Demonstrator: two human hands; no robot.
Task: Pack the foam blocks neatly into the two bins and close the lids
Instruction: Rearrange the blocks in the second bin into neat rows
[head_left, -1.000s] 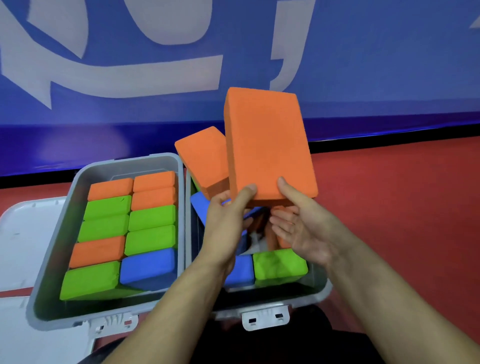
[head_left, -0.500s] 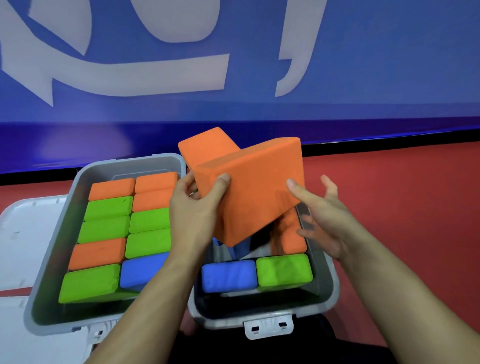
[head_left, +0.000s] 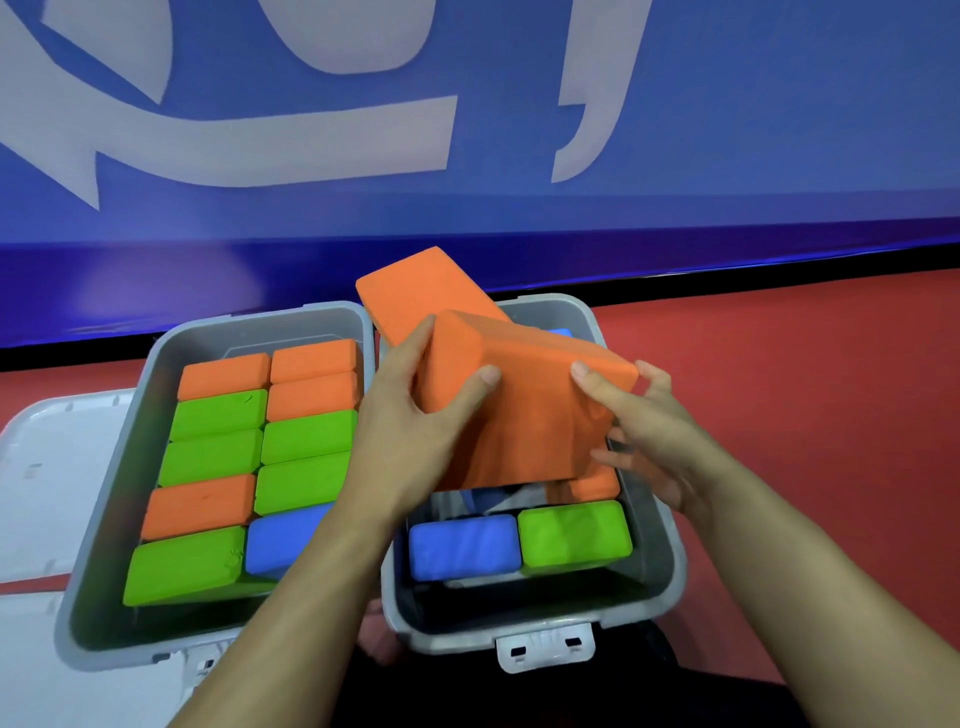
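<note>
Two grey bins stand side by side. The left bin (head_left: 111, 499) is filled with tidy rows of orange, green and blue foam blocks. The right bin (head_left: 657, 540) holds a blue block (head_left: 462, 545) and a green block (head_left: 574, 535) at its near end. Over its middle I hold a large orange block (head_left: 524, 410) tilted. My left hand (head_left: 415, 431) grips the block's left end; my right hand (head_left: 644, 441) holds its right edge. A second orange block (head_left: 421, 291) leans up at the far left corner of the right bin. The blocks beneath are hidden.
A white lid (head_left: 47, 467) lies open flat to the left of the left bin. A white latch (head_left: 543, 647) hangs at the right bin's near rim. A blue wall with white lettering (head_left: 467, 130) rises behind the bins, on a red floor (head_left: 810, 374).
The large orange block has come down from upright above the right bin to a tilted, flatter pose just over its middle. Both hands moved down with it.
</note>
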